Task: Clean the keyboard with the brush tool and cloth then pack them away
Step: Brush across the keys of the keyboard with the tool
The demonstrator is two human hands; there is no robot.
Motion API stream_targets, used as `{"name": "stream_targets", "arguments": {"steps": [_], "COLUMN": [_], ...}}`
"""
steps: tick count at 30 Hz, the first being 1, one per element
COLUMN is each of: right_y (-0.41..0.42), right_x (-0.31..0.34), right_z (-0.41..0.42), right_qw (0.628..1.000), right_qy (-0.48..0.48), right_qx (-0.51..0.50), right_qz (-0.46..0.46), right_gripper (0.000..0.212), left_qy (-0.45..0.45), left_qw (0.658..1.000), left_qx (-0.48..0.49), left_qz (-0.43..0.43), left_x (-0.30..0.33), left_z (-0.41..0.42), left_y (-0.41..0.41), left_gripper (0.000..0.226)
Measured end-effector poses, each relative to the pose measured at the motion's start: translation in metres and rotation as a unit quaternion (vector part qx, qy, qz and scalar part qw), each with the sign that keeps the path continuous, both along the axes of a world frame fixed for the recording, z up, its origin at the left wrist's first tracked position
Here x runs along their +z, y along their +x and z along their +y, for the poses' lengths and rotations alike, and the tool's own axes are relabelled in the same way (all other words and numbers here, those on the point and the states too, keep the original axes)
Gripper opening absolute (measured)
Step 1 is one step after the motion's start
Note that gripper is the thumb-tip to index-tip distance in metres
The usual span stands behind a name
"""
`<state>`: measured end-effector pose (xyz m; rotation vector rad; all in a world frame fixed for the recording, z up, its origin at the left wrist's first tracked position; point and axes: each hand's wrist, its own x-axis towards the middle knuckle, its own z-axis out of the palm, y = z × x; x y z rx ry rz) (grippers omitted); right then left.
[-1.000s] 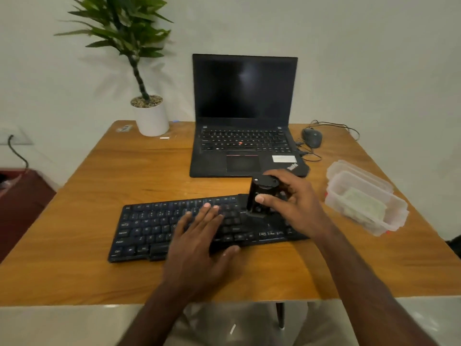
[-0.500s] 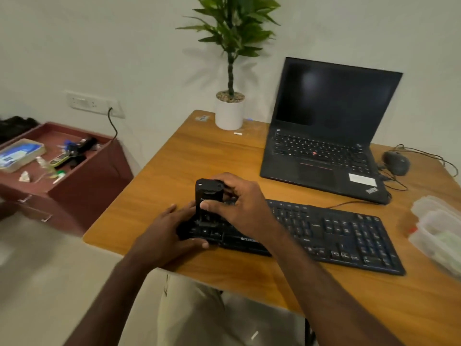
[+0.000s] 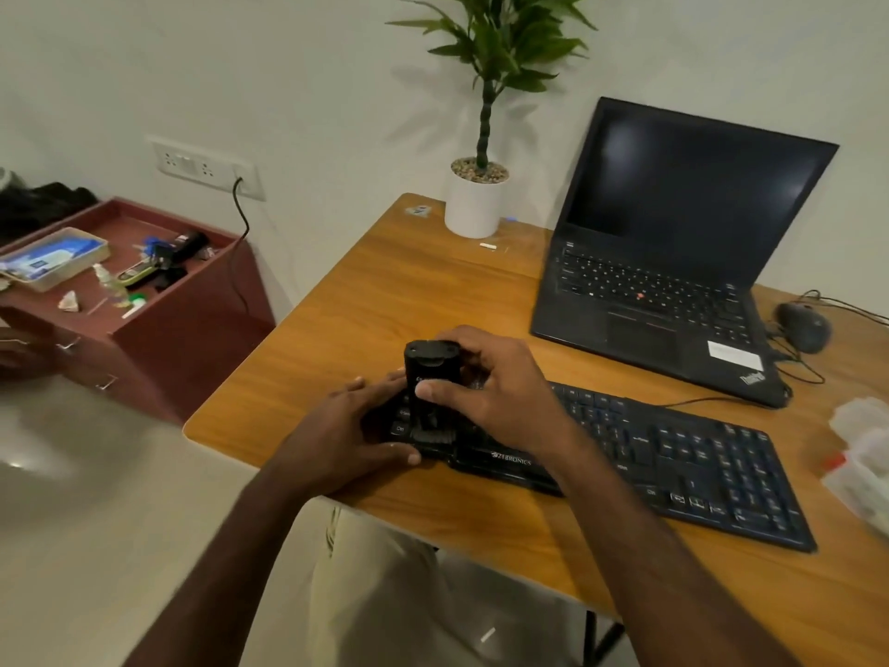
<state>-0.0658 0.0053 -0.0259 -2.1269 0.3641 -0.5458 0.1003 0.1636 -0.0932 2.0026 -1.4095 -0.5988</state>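
**Brushing the left end of the keyboard**

Wooden desk [image 3: 365, 300] under us, pale wall behind. Our right hand [image 3: 495, 397] is wrapped around the black brush tool [image 3: 428, 373], holding it upright with its bristles down on the leftmost keys. Our left hand [image 3: 356, 426] lies flat and open, holding nothing, pressed on the left end of the black Zebronics keyboard [image 3: 673, 464] to pin it against the desk near the front edge.

We judge the brushing is under way, with the cloth wipe and the packing not yet done. To do it well, we should keep the bristles square to the key rows, use short light strokes that flick dust out of the gaps, and keep the left hand firm so the keyboard does not slide off the desk.

Beyond the keyboard sit the open laptop [image 3: 673, 262], a wired mouse [image 3: 803, 324] and a potted plant [image 3: 476, 195]. At the right edge is a blurred clear plastic container [image 3: 861, 454], likely where the tools belong; we cannot make out the cloth.
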Motion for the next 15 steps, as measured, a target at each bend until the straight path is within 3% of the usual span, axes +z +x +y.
{"name": "stream_targets", "arguments": {"steps": [2,5,11,15], "right_y": [0.012,0.021,-0.002,-0.002], "right_x": [-0.005,-0.013,-0.005,-0.002], "right_z": [0.014,0.025,-0.001,-0.004], "right_qw": [0.999,0.999,0.998,0.998], "right_qy": [0.014,0.000,0.018,0.049], "right_qx": [0.003,0.021,0.049,0.016], "right_qz": [-0.051,-0.047,0.040,-0.034], "right_gripper": [0.031,0.036,0.033,0.030], "left_qy": [-0.006,-0.031,-0.005,0.006], "left_qw": [1.000,0.997,0.999,0.999], "left_qx": [0.001,0.016,0.013,0.009], "left_qz": [0.021,0.062,0.029,0.031], "left_x": [-0.002,0.003,-0.003,0.000], "left_z": [0.000,0.000,-0.001,-0.002], "left_y": [0.002,0.001,0.004,0.004], "left_gripper": [0.083,0.064,0.085,0.075]}}
